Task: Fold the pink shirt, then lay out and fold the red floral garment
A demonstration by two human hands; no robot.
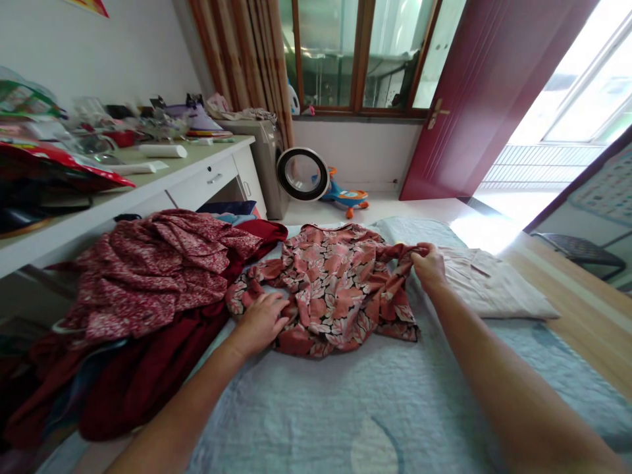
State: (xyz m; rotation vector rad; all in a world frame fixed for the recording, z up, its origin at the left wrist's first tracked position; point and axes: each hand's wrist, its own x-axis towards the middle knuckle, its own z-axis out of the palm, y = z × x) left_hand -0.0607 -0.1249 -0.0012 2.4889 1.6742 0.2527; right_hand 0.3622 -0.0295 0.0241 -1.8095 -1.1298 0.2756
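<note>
Item: one salmon-pink, black-and-cream leaf-patterned cloth blouse (340, 283), lying between and just beyond the hands, on a pale blue quilted bedcover (320, 408). Handling, as I judge it standing by: steady the near edge lightly, draw the sleeve (397, 252) outward evenly, ease creases without tugging. Left hand (261, 317): palm down on the blouse, fingers loosely spread. Right hand (428, 263): forearm reaching forward, fingertips pinching the sleeve's end.
</note>
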